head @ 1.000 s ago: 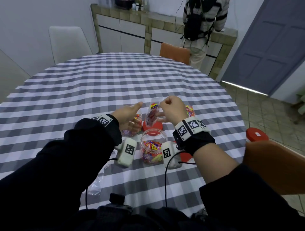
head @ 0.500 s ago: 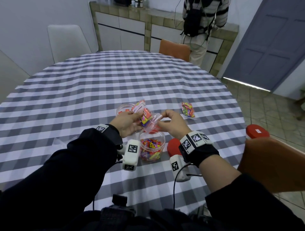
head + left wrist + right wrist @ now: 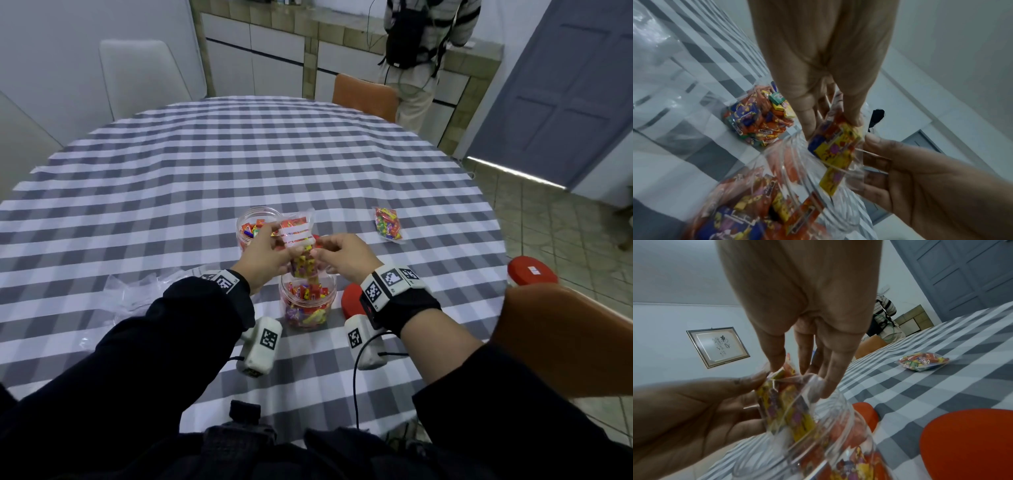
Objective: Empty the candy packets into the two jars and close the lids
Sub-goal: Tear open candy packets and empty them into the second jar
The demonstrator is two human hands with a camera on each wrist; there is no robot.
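Clear plastic candy packet (image 3: 297, 246) was held upside-down over near jar (image 3: 307, 305), mouth just above rim; it was pinched by left hand (image 3: 265, 258) & right hand (image 3: 344, 255), fingers curled on the film from both sides; sweets were seen w/in near jar; far jar (image 3: 251, 226) stood open behind; sealed packet (image 3: 387, 223) lay well apart at right; red lid (image 3: 351, 303) sat beside near jar on checked cloth (image 3: 239, 164).

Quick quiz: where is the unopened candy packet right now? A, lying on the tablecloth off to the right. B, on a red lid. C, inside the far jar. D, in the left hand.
A: the sealed candy packet lies flat on the checked tablecloth, right of both hands, untouched.
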